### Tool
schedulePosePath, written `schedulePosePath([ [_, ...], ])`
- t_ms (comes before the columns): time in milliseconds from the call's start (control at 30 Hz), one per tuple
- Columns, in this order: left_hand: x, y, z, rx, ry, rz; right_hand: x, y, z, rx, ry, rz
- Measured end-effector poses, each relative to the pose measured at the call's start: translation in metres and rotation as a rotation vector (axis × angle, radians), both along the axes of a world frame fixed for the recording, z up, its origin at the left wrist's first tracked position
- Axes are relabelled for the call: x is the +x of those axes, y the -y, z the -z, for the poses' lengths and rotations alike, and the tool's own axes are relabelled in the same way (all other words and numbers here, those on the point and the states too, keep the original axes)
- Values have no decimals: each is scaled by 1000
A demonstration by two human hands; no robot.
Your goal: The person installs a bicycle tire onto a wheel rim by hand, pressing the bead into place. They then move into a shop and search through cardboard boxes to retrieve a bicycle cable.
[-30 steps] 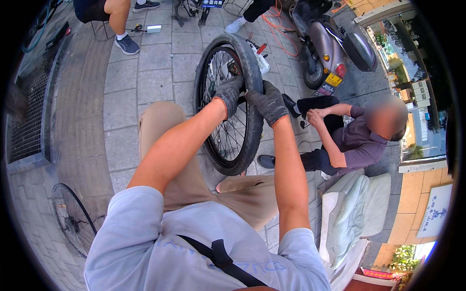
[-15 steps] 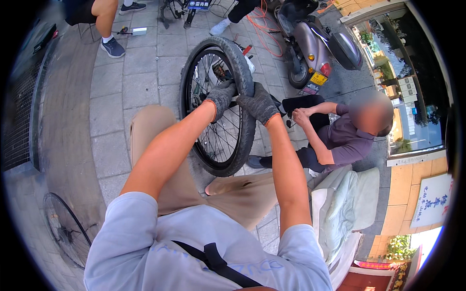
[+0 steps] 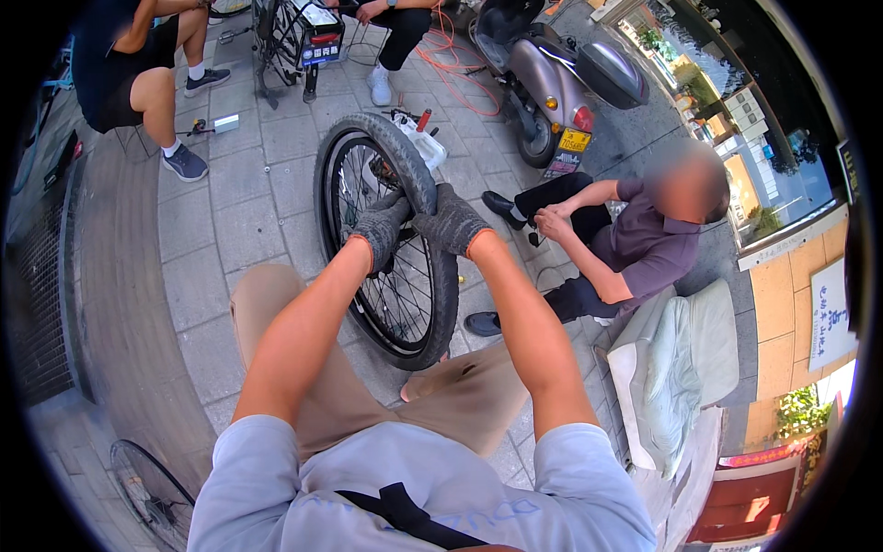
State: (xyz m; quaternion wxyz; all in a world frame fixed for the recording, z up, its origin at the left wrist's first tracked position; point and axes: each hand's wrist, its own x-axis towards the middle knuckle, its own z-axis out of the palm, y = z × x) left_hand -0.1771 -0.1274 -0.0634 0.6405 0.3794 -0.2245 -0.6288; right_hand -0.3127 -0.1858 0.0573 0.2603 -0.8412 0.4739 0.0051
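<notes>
As both gloved hands grip – bike wheel (image 3: 391, 244) upright, tyre under fingers (image 3: 441, 221)

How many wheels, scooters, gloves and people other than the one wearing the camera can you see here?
Bicycle wheels off a bike: 2, the wheel being held and a bare wheel lower left.
Scooters: 1, the grey scooter.
Gloves: 2, on the left hand and the right hand.
Other people: 3.
Total: 8.

Sunlit grey paving slabs (image 3: 230, 230), parked scooter (image 3: 552, 83), pale cushioned seat (image 3: 681, 359), perhaps a shopfront window (image 3: 763, 138)
</notes>
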Motion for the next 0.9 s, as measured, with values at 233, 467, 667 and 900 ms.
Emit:
schedulePosePath([
  [233,-2,-3,-10,55,116,57,-1,-11,-15,-98,-190,19],
  [467,-3,0,-2,2,261,61,-19,-4,-16,-36,-161,4],
  [667,31,26,-22,-102,1244,-405,-43,-2,12,-1,80,44],
  [900,80,35,-121,-465,2071,255,-49,-16,1,25,98,-51],
])
